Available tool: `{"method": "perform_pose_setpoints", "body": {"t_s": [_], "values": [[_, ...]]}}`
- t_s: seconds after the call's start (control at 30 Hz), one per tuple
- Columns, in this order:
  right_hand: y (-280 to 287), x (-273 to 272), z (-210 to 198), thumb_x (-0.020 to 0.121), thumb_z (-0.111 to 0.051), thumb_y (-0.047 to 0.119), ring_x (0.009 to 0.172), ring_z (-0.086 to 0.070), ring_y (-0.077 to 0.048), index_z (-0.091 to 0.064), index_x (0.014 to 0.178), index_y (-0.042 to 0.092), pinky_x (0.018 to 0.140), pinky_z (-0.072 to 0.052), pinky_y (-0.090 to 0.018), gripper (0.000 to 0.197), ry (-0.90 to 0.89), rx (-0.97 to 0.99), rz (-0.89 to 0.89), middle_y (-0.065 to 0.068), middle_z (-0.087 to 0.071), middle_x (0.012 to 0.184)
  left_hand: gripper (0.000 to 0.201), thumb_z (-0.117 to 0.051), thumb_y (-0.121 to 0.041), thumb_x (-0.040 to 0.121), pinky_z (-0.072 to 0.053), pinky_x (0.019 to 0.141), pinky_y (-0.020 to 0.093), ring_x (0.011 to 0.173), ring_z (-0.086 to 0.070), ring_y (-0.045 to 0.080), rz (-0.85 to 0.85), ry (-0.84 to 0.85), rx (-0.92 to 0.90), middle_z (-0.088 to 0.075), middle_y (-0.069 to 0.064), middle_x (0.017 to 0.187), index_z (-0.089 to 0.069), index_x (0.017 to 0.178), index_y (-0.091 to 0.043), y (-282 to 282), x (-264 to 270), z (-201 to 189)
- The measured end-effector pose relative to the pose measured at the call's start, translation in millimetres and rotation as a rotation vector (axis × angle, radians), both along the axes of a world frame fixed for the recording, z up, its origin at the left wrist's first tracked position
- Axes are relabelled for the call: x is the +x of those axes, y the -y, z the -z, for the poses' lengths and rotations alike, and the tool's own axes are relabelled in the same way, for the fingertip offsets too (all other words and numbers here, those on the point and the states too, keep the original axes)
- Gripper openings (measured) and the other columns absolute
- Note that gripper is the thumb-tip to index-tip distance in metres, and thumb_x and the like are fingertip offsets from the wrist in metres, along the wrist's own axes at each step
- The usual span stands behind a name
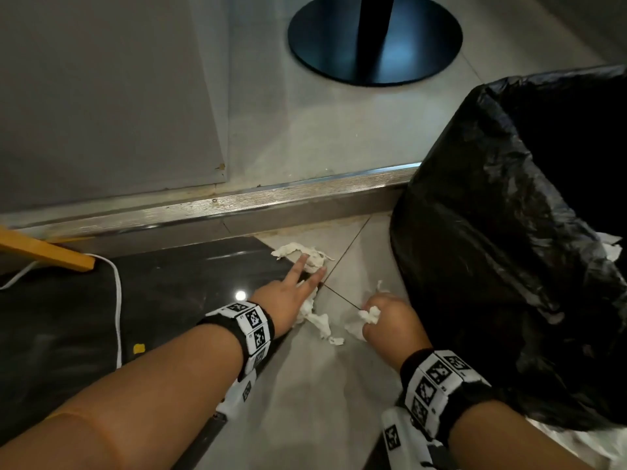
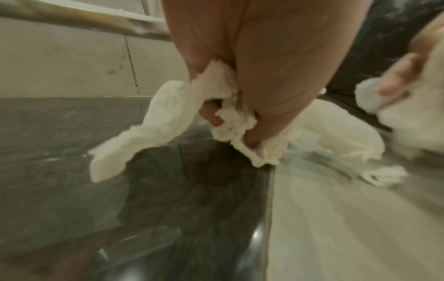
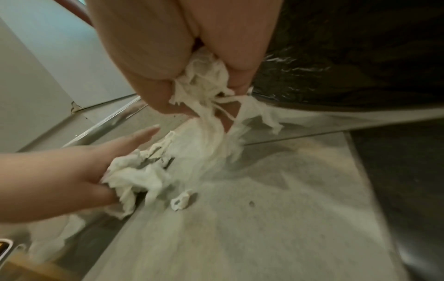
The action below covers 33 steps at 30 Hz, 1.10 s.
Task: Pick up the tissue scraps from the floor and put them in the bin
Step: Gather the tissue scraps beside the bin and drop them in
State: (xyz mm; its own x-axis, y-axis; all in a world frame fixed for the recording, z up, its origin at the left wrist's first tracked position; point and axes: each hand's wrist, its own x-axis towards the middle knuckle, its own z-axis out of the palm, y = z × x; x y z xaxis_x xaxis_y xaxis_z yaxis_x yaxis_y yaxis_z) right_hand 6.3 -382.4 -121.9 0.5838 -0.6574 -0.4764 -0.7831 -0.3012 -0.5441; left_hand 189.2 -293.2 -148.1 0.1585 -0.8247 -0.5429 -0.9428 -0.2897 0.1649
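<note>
White tissue scraps lie on the floor tiles beside a bin lined with a black bag [image 1: 509, 232]. My left hand [image 1: 312, 266] reaches forward with two fingers straight over a crumpled strip [image 1: 291, 249] near the step. Its other fingers curl round a bunch of tissue scraps [image 2: 230, 121] that trails to the floor. My right hand [image 1: 383, 320] is a fist just left of the bin, gripping a wad of tissue scraps [image 3: 204, 79] with shreds hanging down. A torn strip [image 1: 324, 325] and a small scrap [image 3: 181, 199] lie between the hands.
A metal-edged step [image 1: 237, 198] runs across just beyond the scraps, with a round black table base [image 1: 373, 39] on the raised floor. At left are a wooden leg [image 1: 44, 249], a white cable [image 1: 118, 300] and a small yellow bit [image 1: 138, 348] on the dark tile.
</note>
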Motion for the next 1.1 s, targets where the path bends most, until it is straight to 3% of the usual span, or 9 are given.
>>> {"method": "perform_pose_setpoints", "body": {"t_s": [0.07, 0.17, 0.27, 0.37, 0.5, 0.63, 0.83, 0.97, 1.1], "values": [[-4.0, -6.3, 1.8, 0.082, -0.055, 0.006, 0.082, -0.061, -0.022, -0.059, 0.093, 0.02, 0.071, -0.051, -0.027, 0.018, 0.034, 0.042, 0.03, -0.003, -0.061, 0.088, 0.106, -0.06, -0.003, 0.08, -0.055, 0.073, 0.039, 0.091, -0.061, 0.029, -0.014, 0.005, 0.008, 0.031, 0.003, 0.154, 0.015, 0.143, -0.045, 9.5, 5.4, 4.7], [-14.1, -8.4, -0.8, 0.086, -0.053, 0.009, 0.073, -0.051, -0.003, -0.05, 0.118, 0.034, 0.058, -0.044, -0.014, 0.042, 0.03, 0.115, -0.069, 0.008, -0.052, 0.093, 0.094, -0.06, -0.008, 0.081, -0.053, 0.081, 0.037, 0.104, -0.06, 0.032, -0.014, 0.01, 0.078, 0.023, 0.005, 0.157, 0.0, 0.147, -0.039, 21.7, 13.0, 8.0], [-25.8, -2.2, 12.1, 0.086, -0.052, 0.006, 0.114, -0.051, -0.021, -0.04, 0.136, 0.034, 0.095, -0.046, -0.029, 0.058, -0.027, -0.045, -0.371, -0.002, -0.044, 0.137, 0.056, -0.058, -0.011, 0.084, -0.05, 0.088, 0.043, 0.108, -0.057, 0.037, 0.014, 0.028, 0.052, -0.025, 0.012, 0.149, -0.037, 0.136, -0.019, 23.2, 11.6, 2.5], [-40.4, 4.2, 23.2, 0.091, -0.047, 0.01, 0.131, -0.031, -0.035, -0.04, 0.137, 0.024, 0.106, -0.035, -0.043, 0.049, -0.152, -0.118, -0.609, -0.004, -0.021, 0.155, 0.033, -0.056, -0.02, 0.087, -0.046, 0.083, 0.041, 0.102, -0.057, 0.034, 0.138, 0.082, 0.072, -0.048, 0.012, 0.122, -0.051, 0.119, -0.012, 11.7, 6.0, -2.3], [-51.6, 0.8, 31.0, 0.092, -0.041, 0.008, 0.119, -0.041, -0.033, -0.053, 0.12, 0.007, 0.093, -0.042, -0.042, 0.03, -0.199, -0.196, -0.711, -0.011, -0.044, 0.132, 0.03, -0.053, -0.026, 0.087, -0.048, 0.092, 0.04, 0.107, -0.058, 0.031, 0.143, 0.02, 0.216, -0.058, 0.012, 0.12, -0.058, 0.111, -0.009, -11.9, -0.4, -4.2], [-51.3, -3.9, 23.5, 0.092, -0.046, 0.012, 0.107, -0.055, -0.033, -0.053, 0.112, 0.007, 0.083, -0.045, -0.036, 0.021, -0.283, -0.104, -0.582, -0.016, -0.053, 0.119, 0.027, -0.054, -0.025, 0.085, -0.049, 0.088, 0.037, 0.106, -0.06, 0.028, 0.111, 0.056, 0.294, -0.063, 0.008, 0.116, -0.06, 0.11, -0.015, -33.6, -2.7, -6.8], [-18.2, 15.3, -108.1, 0.085, -0.057, 0.017, 0.073, -0.052, -0.018, -0.047, 0.085, 0.019, 0.063, -0.042, -0.025, 0.01, 0.29, -0.058, -0.091, 0.001, -0.051, 0.078, 0.027, -0.052, -0.039, 0.08, -0.05, 0.084, 0.033, 0.099, -0.064, 0.024, 0.118, 0.051, 0.22, -0.069, 0.003, 0.105, -0.064, 0.096, -0.021, -54.6, -6.6, -20.6], [29.8, -12.8, -223.3, 0.082, -0.059, 0.011, 0.062, -0.048, 0.002, -0.043, 0.078, 0.023, 0.059, -0.037, -0.009, 0.02, 0.717, -0.436, 0.071, 0.007, -0.047, 0.066, 0.03, -0.051, -0.043, 0.082, -0.047, 0.083, 0.03, 0.1, -0.062, 0.02, 0.015, 0.067, 0.047, -0.066, 0.0, 0.104, -0.063, 0.096, -0.02, -56.8, -9.1, -47.8], [78.8, -68.7, -288.9, 0.079, -0.058, 0.018, 0.063, -0.047, 0.008, -0.041, 0.084, 0.032, 0.06, -0.037, -0.007, 0.022, 0.767, -0.779, 0.205, 0.016, -0.044, 0.073, 0.015, -0.056, -0.044, 0.082, -0.043, 0.074, 0.027, 0.087, -0.058, 0.015, -0.162, -0.009, -0.136, -0.057, -0.01, 0.085, -0.051, 0.074, -0.032, -58.3, -17.0, -78.7]]}}
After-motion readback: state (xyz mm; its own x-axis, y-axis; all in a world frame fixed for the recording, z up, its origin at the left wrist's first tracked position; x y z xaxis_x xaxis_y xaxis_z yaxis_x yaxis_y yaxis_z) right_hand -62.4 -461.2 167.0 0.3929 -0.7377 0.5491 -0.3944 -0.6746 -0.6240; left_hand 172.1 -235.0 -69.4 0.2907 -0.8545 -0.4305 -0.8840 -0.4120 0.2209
